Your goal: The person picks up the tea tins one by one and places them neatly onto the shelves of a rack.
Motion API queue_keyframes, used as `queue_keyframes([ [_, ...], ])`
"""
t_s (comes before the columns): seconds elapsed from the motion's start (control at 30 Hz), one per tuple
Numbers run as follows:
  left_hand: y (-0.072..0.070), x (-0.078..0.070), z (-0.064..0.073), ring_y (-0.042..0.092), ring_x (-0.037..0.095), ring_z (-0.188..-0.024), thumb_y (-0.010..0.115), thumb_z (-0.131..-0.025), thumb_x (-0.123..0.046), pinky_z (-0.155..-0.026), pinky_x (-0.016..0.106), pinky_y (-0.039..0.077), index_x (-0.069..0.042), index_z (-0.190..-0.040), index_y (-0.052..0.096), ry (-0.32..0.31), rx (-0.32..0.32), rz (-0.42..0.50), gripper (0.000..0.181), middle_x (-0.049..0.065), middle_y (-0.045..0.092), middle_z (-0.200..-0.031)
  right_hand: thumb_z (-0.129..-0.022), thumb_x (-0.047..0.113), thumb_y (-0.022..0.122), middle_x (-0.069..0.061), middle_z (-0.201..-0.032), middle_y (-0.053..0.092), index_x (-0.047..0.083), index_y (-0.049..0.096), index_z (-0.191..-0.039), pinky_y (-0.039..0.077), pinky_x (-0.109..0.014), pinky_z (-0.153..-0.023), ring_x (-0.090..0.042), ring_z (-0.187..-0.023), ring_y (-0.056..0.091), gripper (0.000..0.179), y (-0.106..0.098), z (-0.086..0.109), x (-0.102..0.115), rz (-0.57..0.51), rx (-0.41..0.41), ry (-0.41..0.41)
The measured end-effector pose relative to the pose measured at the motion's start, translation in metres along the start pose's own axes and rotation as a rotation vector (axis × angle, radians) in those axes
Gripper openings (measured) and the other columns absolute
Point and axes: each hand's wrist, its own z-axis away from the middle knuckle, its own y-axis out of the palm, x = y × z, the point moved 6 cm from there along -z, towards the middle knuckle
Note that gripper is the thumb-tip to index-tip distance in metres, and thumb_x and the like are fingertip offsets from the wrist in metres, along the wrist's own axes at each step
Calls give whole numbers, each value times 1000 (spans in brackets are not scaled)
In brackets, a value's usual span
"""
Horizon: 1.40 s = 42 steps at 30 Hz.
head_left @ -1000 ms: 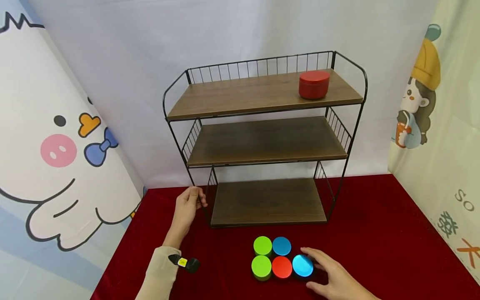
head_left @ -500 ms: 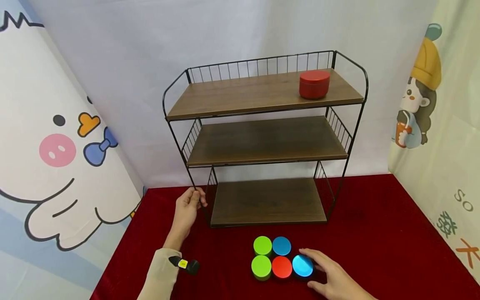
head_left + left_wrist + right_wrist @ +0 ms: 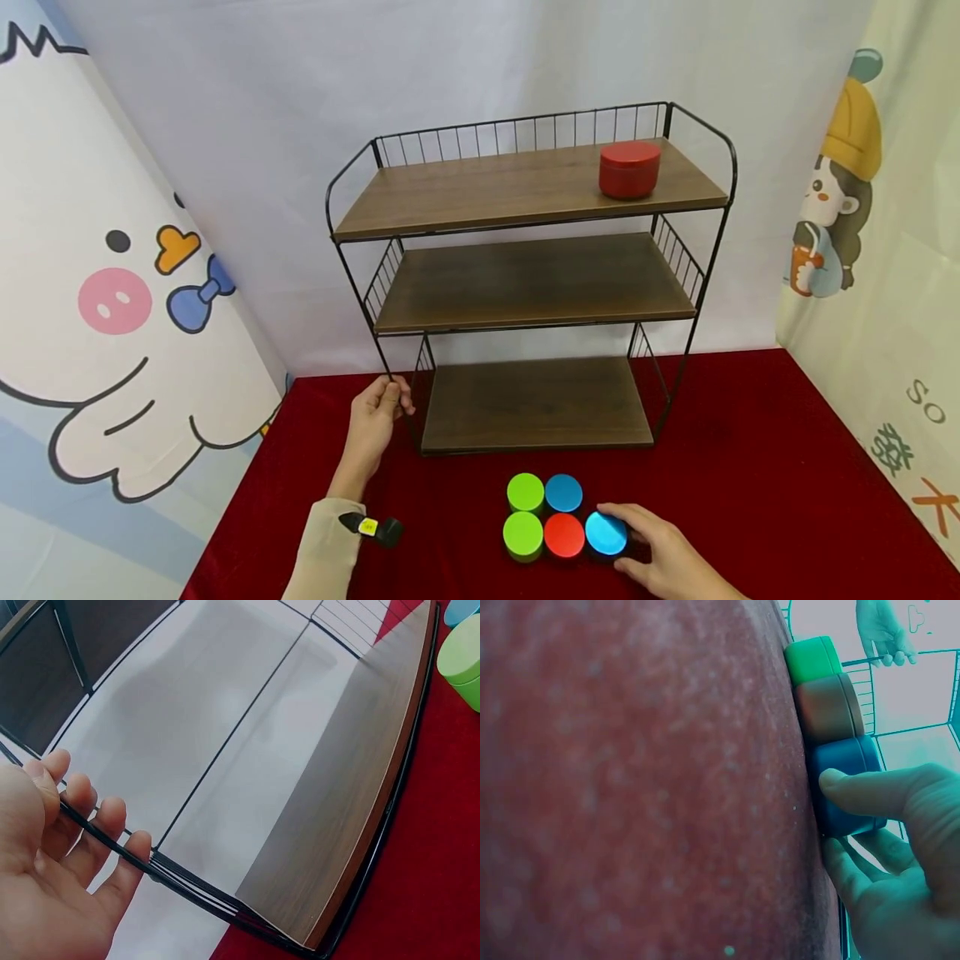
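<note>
Nearest, the right hand (image 3: 666, 557) grips the front blue tin (image 3: 605, 533), thumb on one side and fingers curved round the other; the tin stands upright on the red cloth (image 3: 757, 467) at the right end of the front row. A sound hold here probably means keeping thumb and fingers opposed, below the lid seam, so that the body and not just the lid bears the grip. The front red tin (image 3: 564, 535) sits close against its left side, so easing away to the right first looks safer than a straight pull; beyond it is the front green tin (image 3: 522, 536). Just behind, the rear blue tin (image 3: 563, 493) and rear green tin (image 3: 525, 492) crowd the forward path. Farther off, the left hand (image 3: 375, 412) grasps the left front post (image 3: 356, 287) of the three-tier rack (image 3: 517, 279), which should help steady it. Shelf edges and side wires could catch a forearm reaching in. On the top shelf, toward the right, stands a lidded red container (image 3: 628, 172), with a pale curtain (image 3: 480, 58) behind.
</note>
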Motion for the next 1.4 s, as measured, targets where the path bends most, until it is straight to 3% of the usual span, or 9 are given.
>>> queue_keyframes([
  [0.37, 2, 4, -1, 61, 14, -74, 45, -110, -14, -75, 26, 57, 11, -103, 58, 34, -65, 28, 30, 8, 57, -81, -85, 7, 84, -25, -140, 56, 2, 54, -143, 61, -38, -90, -41, -121, 61, 65, 0, 1, -2, -81, 1, 96],
  [0.6, 5, 5, -1, 62, 11, -74, 46, -109, -17, -76, 23, 59, 7, -100, 60, 41, -113, 43, 30, 5, 58, -79, -83, 8, 85, -31, -145, 50, 4, 53, -144, 61, -41, -90, -49, -126, 58, 69, -1, 3, -7, -163, -25, 240],
  [0.7, 4, 6, -1, 63, 10, -73, 47, -109, -16, -74, 23, 58, 10, -100, 60, 37, -130, 51, 30, 4, 58, -78, -84, 9, 85, -31, -145, 49, 6, 53, -145, 61, -39, -89, -48, -126, 59, 69, -2, 3, -7, -174, -42, 258],
  [0.93, 3, 7, -1, 61, 9, -74, 47, -110, -15, -74, 22, 59, 15, -104, 58, 41, -112, 64, 33, 0, 58, -78, -86, 7, 83, -27, -143, 52, 4, 52, -145, 61, -33, -88, -45, -123, 60, 67, -12, 1, -2, -179, -97, 179],
  [1.2, 3, 6, 0, 61, 10, -73, 47, -109, -16, -73, 22, 58, 15, -103, 58, 42, -108, 73, 34, 0, 58, -77, -87, 13, 84, -19, -134, 59, 4, 53, -144, 60, -26, -85, -17, -117, 65, 65, -27, -5, 18, -109, -160, 76],
  [1.4, 3, 6, 0, 60, 10, -74, 46, -109, -15, -73, 22, 58, 15, -104, 57, 32, -108, 86, 32, 1, 58, -77, -84, 8, 85, -13, -133, 62, 10, 57, -142, 61, -27, -86, -11, -116, 64, 64, -39, -16, 41, -45, -227, 5],
])
